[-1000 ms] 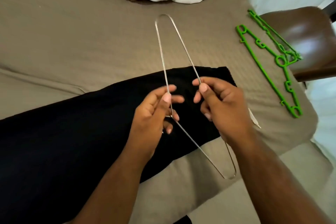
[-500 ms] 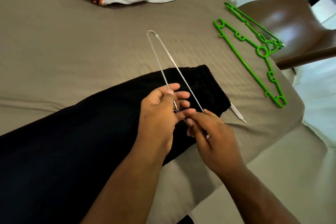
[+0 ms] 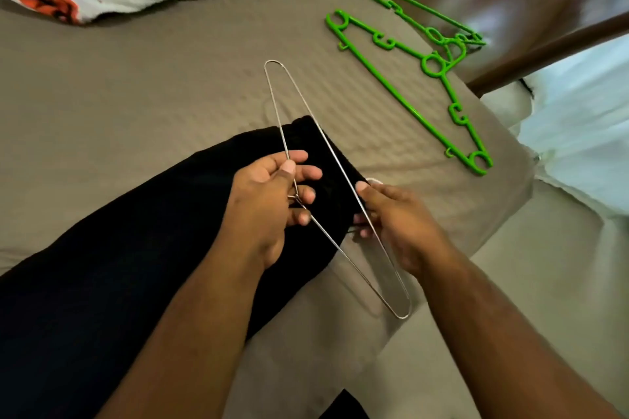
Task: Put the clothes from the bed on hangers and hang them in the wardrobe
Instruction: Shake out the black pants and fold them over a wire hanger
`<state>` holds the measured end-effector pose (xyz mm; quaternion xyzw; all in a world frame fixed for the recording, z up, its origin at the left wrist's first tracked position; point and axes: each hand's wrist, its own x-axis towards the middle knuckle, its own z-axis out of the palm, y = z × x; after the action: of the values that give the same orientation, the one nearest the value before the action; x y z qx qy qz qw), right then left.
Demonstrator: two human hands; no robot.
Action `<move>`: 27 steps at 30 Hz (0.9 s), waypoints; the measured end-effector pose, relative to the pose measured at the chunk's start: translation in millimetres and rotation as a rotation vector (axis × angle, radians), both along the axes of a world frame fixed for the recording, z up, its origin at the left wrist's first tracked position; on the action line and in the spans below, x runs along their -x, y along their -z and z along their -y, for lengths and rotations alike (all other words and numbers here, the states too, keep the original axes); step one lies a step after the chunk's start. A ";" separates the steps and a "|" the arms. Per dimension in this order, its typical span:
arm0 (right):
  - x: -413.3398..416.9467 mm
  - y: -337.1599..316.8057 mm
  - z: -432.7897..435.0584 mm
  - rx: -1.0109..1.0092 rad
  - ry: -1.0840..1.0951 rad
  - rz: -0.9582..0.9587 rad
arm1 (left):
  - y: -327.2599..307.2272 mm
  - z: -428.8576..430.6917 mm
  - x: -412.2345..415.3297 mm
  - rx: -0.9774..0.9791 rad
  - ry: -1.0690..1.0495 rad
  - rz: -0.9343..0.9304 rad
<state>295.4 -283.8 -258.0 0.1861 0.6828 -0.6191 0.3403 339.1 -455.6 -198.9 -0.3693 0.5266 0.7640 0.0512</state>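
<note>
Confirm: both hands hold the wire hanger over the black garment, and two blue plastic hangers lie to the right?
Wrong colour: the head view shows the plastic hangers are green, not blue. Left hand and right hand do hold the wire hanger over the black garment.

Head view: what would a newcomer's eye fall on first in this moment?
A thin wire hanger is held over the bed's near corner, the left hand pinching its twisted neck and the right hand gripping its long bar. Under it a long black garment lies stretched across the tan bed. Bright green hangers lie at the bed's right edge, beside a brown chair.
</note>
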 end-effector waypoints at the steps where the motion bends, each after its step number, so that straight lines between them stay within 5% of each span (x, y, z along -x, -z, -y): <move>1: 0.3 -1.2 4.8 -0.003 -0.025 -0.052 | 0.9 -1.3 0.0 -0.002 0.021 -0.021; 3: 1.9 4.2 5.4 -0.022 -0.032 -0.114 | 1.5 -2.0 1.3 -0.002 0.058 -0.071; 10: 8.4 -1.4 -7.6 0.300 -0.186 0.138 | 7.7 -5.9 16.7 0.004 0.080 -0.111; 12: 8.7 -2.5 -3.8 0.149 -0.144 -0.017 | 14.0 -4.9 19.5 0.061 0.058 -0.062; 15: 5.6 -1.5 -3.5 -0.345 -0.084 -0.512 | 23.8 -5.8 19.8 0.111 0.052 -0.019; 17: 4.0 -11.1 1.3 -0.499 -0.086 -0.751 | 28.1 -8.3 19.0 0.122 0.057 -0.019; 21: -3.1 -23.4 24.0 -0.634 -0.388 -0.754 | 33.6 -12.9 19.6 0.182 0.088 -0.051; 24: -7.7 -29.3 28.7 -0.743 -0.306 -0.756 | 37.8 -17.8 21.3 0.238 0.089 -0.063; 27: -13.1 -27.5 25.7 -0.854 -0.431 -0.470 | 46.4 -21.7 22.2 0.303 0.098 -0.033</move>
<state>308.4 -309.6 -230.5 0.0200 0.9546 -0.2271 0.1916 316.9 -433.9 -245.3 -0.3339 0.6539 0.6784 0.0236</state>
